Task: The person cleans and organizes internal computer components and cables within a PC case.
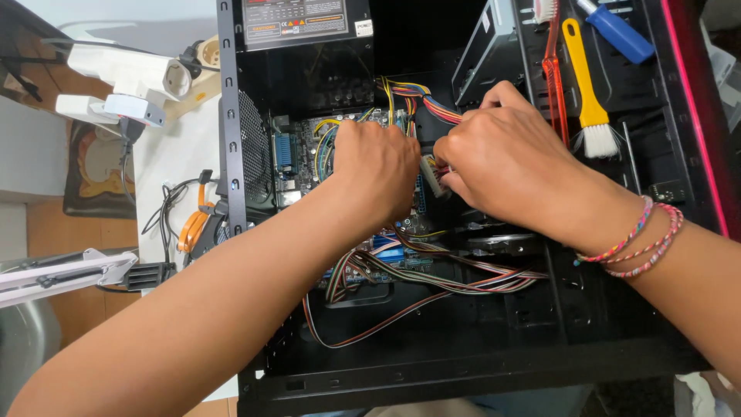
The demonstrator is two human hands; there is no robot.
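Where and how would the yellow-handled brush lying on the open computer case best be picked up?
Grip the yellow brush around the middle of its flat handle, coming from above. It lies flat on the case edge, white bristles toward the person, with the red brush close on one side, so pinching the handle's two long edges is probably cleanest.

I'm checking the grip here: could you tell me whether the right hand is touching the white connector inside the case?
Touching. The head view shows the right hand with its fingers closed around the white connector, no gap between them.
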